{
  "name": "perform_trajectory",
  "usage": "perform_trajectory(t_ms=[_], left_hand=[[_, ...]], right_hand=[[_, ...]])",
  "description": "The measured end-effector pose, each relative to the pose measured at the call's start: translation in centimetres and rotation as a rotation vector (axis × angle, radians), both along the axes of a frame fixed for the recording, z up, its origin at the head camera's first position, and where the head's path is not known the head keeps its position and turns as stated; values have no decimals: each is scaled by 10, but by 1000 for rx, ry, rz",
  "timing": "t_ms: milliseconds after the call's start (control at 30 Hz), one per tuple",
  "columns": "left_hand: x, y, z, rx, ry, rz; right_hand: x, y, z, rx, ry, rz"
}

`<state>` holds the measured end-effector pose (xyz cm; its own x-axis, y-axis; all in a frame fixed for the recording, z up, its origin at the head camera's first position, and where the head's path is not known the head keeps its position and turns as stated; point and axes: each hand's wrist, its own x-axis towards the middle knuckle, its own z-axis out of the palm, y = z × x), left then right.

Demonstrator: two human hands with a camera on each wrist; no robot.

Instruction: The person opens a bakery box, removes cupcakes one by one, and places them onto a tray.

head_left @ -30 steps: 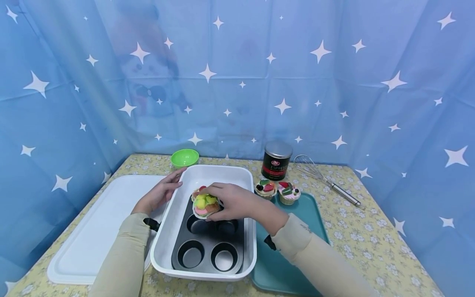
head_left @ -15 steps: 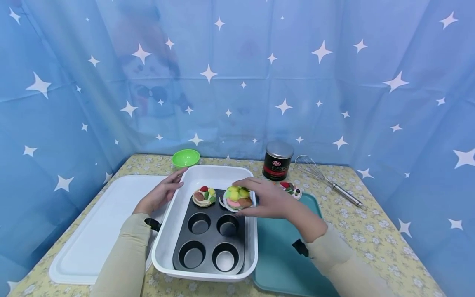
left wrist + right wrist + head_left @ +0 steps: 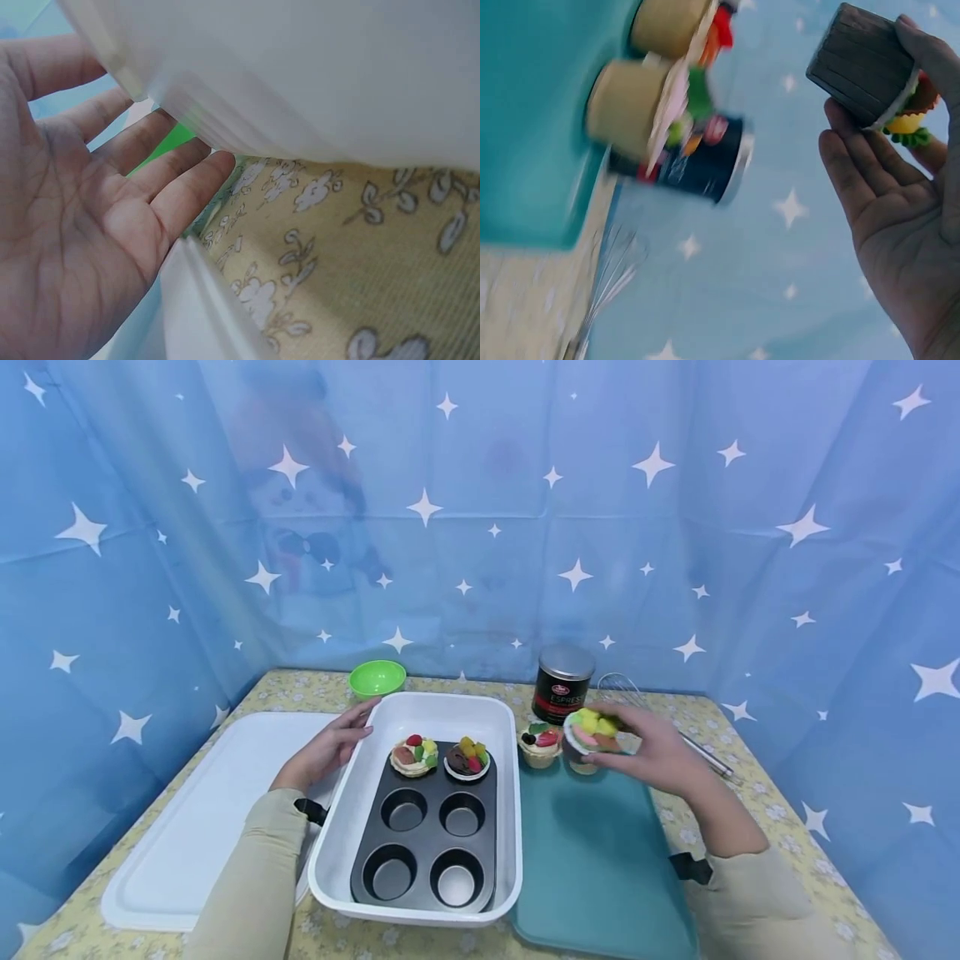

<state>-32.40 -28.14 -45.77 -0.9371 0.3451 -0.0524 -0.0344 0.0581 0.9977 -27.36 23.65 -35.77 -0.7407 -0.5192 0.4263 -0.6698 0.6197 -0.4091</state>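
My right hand [image 3: 660,750] pinches a cupcake [image 3: 864,64] with yellow, pink and brown topping; its dark, ridged cup shows in the right wrist view. It is over the far end of the teal tray [image 3: 607,860], overlapping a second cupcake [image 3: 630,109] there. Beside that one stands a cupcake with red fruit [image 3: 540,746]. My left hand [image 3: 322,752] rests its nearly straight fingers against the outer left wall of the white tub [image 3: 315,82]. A dark muffin pan [image 3: 432,831] lies inside the tub. Two fruit-topped cupcakes [image 3: 467,760] fill its far cups.
A white lid-like board [image 3: 202,835] lies at the left. Behind the tub is a green bowl [image 3: 377,678]. An espresso tin [image 3: 561,685] stands beyond the teal tray, and a whisk [image 3: 708,756] lies right of it, partly behind my right hand.
My right hand has carried the cupcake from above the muffin pan rightward to the teal tray. The pan's two filled far cups are now uncovered. My left hand has stayed at the tub.
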Motion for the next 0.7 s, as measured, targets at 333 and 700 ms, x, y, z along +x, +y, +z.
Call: perform_trajectory(t_ms=[333, 700], left_hand=[[-2, 2, 2, 12, -18, 8], [-2, 3, 3, 8, -35, 11]], right_hand=[[-24, 47, -15, -44, -78, -152], [-33, 75, -27, -18, -204, -249]])
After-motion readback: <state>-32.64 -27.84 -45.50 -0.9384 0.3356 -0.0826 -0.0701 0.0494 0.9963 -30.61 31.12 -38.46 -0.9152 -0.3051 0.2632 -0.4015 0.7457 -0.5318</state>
